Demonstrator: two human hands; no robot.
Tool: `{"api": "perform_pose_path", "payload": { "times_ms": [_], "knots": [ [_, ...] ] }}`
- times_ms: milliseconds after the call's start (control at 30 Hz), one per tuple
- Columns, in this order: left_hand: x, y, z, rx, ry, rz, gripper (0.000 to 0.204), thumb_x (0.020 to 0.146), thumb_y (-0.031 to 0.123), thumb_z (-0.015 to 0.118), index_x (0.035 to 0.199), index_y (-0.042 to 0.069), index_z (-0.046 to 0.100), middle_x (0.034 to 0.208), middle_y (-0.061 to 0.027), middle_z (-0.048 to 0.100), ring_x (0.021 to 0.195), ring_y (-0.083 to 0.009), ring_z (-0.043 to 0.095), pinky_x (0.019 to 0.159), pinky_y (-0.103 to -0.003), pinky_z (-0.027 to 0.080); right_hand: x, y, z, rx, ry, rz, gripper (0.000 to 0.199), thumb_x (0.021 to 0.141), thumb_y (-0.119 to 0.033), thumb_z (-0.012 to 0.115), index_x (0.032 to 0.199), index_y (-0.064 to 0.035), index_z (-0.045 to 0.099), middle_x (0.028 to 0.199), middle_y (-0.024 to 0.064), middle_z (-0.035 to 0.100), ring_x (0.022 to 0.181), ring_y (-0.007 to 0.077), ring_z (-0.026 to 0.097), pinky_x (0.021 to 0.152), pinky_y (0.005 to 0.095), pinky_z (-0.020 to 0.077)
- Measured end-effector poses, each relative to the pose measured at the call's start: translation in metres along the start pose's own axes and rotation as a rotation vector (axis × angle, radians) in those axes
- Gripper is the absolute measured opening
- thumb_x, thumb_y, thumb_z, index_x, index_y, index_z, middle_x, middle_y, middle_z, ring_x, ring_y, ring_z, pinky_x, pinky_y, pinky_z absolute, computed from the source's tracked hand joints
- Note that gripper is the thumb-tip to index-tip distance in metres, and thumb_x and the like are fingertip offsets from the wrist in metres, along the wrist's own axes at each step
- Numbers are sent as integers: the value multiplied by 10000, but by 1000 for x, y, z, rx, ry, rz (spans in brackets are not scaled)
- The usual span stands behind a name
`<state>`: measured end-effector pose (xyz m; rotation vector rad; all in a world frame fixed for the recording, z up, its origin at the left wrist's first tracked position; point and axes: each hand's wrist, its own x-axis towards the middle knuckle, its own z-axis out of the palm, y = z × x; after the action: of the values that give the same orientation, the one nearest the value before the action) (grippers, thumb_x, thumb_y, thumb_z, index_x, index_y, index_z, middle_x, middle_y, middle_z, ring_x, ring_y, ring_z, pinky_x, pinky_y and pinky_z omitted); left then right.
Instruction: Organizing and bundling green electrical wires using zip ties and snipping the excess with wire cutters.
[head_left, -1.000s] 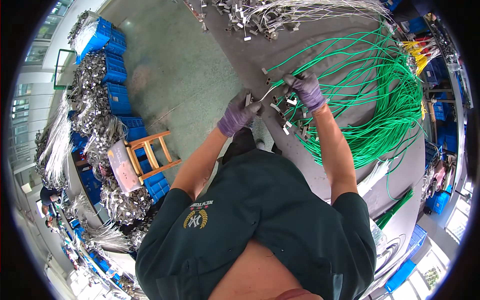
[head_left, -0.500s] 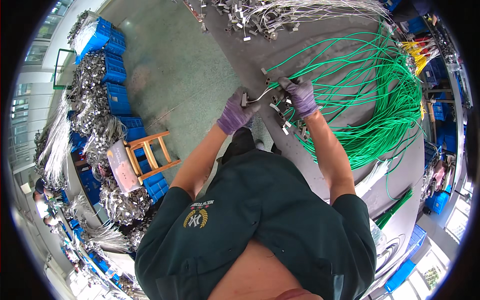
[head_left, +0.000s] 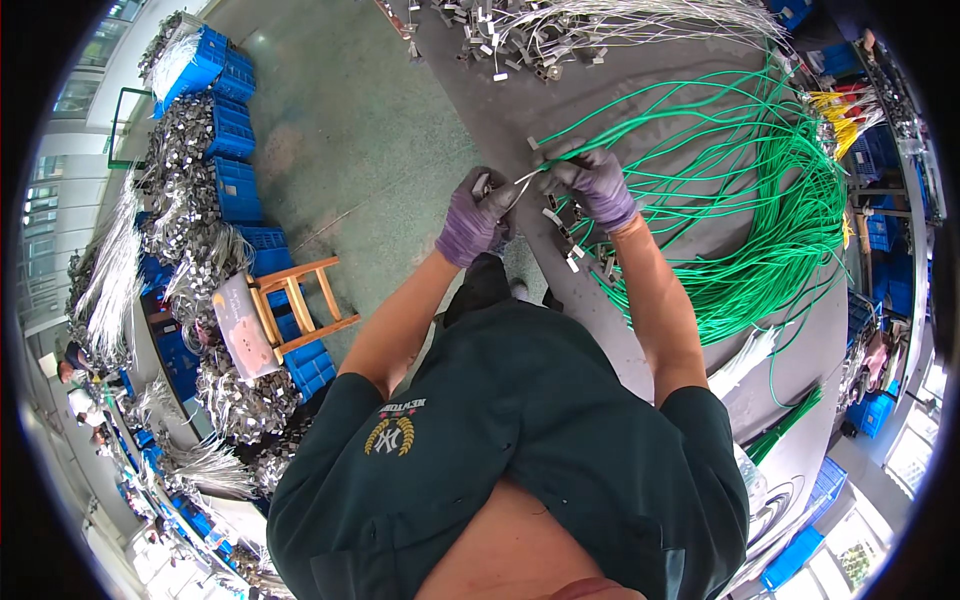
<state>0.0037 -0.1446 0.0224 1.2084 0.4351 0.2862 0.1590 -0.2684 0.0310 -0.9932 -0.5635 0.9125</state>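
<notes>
My left hand, in a purple-grey glove, is closed on a small metal-cased connector, which the fingers partly cover. Thin white wires run from it toward my right hand. That hand wears the same kind of glove and pinches the white wires beside the end of a green cable. Both hands are raised near the table's left edge. Below the right hand, several small connectors lie along that edge. A large loose bundle of green cables spreads over the table to the right.
The grey table fills the right side. At its far end lies a heap of metal connectors with white wires. Across the green floor, blue crates overflow with similar parts. A wooden stool stands left of me.
My left fingers have folded further over the connector, which shows less. My right fingers have come down a little onto the white wires, which now run straighter between the hands.
</notes>
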Motion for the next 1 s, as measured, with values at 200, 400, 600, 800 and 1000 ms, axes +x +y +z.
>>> {"api": "perform_pose_path", "payload": {
  "times_ms": [200, 400, 600, 800, 1000],
  "knots": [
    [5, -2, -13, -66, -181, -10, 342, 780, 258, 666, 949, 13, 498, 734, -86, 572, 646, -164, 587, 568, -291, 470, 2, -19, -2, -445, 89, -6, 181, 805, -130, 645, 892, 27, 625, 700, 81, 645, 593, 125, 606, 559, 232, 476],
    [9, 20, -23, 403, -376, 54, 329, 695, 132, 733, 951, 14, 563, 856, -63, 622, 777, -147, 590, 721, -299, 488, 0, -12, -8, -447, 150, 54, 192, 784, -188, 674, 845, -7, 652, 613, 34, 608, 509, 82, 558, 478, 224, 432],
    [8, 6, -25, 439, -201, 303, 237, 692, 95, 728, 861, 19, 580, 783, -57, 631, 693, -110, 580, 614, -264, 487, -6, 1, 0, -378, 212, 78, 157, 798, -158, 650, 814, -3, 627, 599, 34, 600, 469, 73, 531, 457, 220, 416],
    [7, 16, -17, 694, 53, 202, 225, 697, 170, 732, 799, 27, 592, 648, -39, 589, 581, -76, 540, 526, -247, 457, -11, -1, 10, -410, 292, 169, 158, 813, -129, 626, 880, 12, 602, 673, 60, 623, 483, 88, 544, 463, 229, 431],
    [7, 12, -13, 758, 92, 379, 318, 707, 299, 736, 754, 35, 566, 579, -30, 543, 529, -89, 509, 495, -246, 423, -9, 3, -12, -106, 144, 36, 130, 824, -110, 586, 871, 10, 602, 680, 57, 616, 535, 109, 566, 494, 236, 451]
  ]
}}
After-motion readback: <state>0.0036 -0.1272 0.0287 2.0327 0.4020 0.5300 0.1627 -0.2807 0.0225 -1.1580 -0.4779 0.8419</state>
